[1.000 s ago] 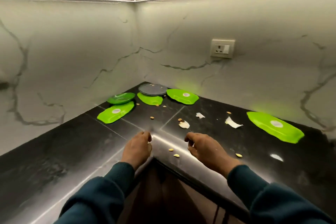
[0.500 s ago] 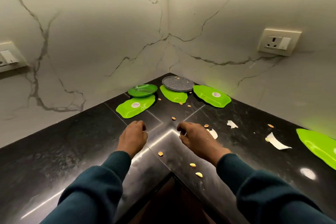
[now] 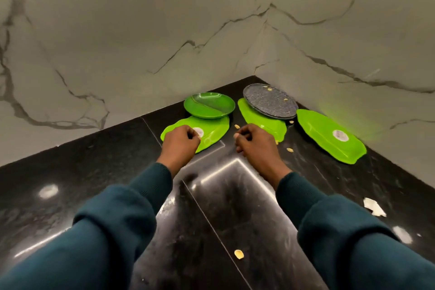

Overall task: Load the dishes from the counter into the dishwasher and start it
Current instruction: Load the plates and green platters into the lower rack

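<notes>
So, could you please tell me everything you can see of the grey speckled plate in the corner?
The grey speckled plate is round and shallow, dark grey with fine pale flecks, apparently stoneware or melamine. It lies roughly flat in the counter's corner, its near edge resting on a bright green leaf-shaped dish. A second rim seems to show beneath it, perhaps another plate. A few pale food scraps lie on it. Neither hand touches it.

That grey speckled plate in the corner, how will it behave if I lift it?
The grey speckled plate looks rigid, possibly stoneware, so likely heavier than the green dishes and breakable. It rests partly on a leaf-shaped green tray, so it may rock or slide when touched. Loose crumbs on it would probably spill if tilted.
</notes>
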